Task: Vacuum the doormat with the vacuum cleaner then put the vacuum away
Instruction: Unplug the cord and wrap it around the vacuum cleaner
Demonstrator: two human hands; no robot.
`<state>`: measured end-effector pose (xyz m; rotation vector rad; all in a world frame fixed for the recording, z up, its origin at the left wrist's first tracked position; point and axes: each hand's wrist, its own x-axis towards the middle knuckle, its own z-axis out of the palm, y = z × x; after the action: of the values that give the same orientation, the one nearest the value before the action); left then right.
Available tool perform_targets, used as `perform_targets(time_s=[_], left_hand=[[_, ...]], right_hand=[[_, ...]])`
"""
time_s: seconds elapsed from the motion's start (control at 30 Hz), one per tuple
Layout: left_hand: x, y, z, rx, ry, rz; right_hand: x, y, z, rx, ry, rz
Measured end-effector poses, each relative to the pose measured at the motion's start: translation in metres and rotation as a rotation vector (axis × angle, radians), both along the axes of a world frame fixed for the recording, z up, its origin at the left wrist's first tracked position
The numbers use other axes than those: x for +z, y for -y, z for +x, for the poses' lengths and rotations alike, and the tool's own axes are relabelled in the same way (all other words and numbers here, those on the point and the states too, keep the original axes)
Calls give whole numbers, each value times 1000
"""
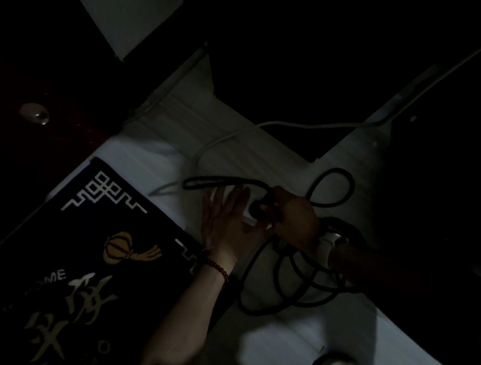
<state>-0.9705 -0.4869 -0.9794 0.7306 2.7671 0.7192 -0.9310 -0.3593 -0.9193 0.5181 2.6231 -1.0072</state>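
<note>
The scene is very dim. A dark doormat [75, 261] with white patterns, an orange lantern and Chinese characters lies at the lower left on the pale floor. My left hand [225, 221] lies flat with fingers spread on a white power strip [250, 213] just right of the mat. My right hand [290, 213] grips a black plug [258, 208] against that strip. The plug's black cord [299, 287] loops in several coils on the floor under my right wrist. The vacuum's body is not clearly visible; a rounded part [337, 364] shows at the bottom edge.
A white cable [258, 129] runs from the strip toward the upper right. Dark furniture [309, 47] fills the top right, and a dark red surface [25, 92] with a shiny knob [34, 113] sits at the upper left. Pale floor shows between them.
</note>
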Motion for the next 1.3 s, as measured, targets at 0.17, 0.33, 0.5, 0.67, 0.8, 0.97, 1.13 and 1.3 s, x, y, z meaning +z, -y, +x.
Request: perform_targets(time_s=[0.17, 0.33, 0.5, 0.67, 0.8, 0.97, 1.13, 1.3], left_hand=[[-15, 12, 4, -17, -134, -65], [-14, 14, 5, -46, -73, -123], [38, 8, -10, 371, 349, 253], [174, 11, -19, 1179, 1359, 1429], [271, 25, 12, 1404, 1395, 1553], [389, 27, 69, 1055, 1382, 891], [523, 49, 123, 520, 1165, 620], [626, 97, 147, 118, 1053, 536]], right_hand=[[24, -17, -35, -307, -279, -113], [27, -28, -8, -121, -173, -85], [56, -12, 30, -149, -251, -152], [143, 2, 70, 161, -61, -135], [229, 10, 108, 29, -27, -188], [325, 8, 177, -22, 245, -265], [427, 34, 216, -245, 75, -257], [505, 63, 203, -9, -151, -118]])
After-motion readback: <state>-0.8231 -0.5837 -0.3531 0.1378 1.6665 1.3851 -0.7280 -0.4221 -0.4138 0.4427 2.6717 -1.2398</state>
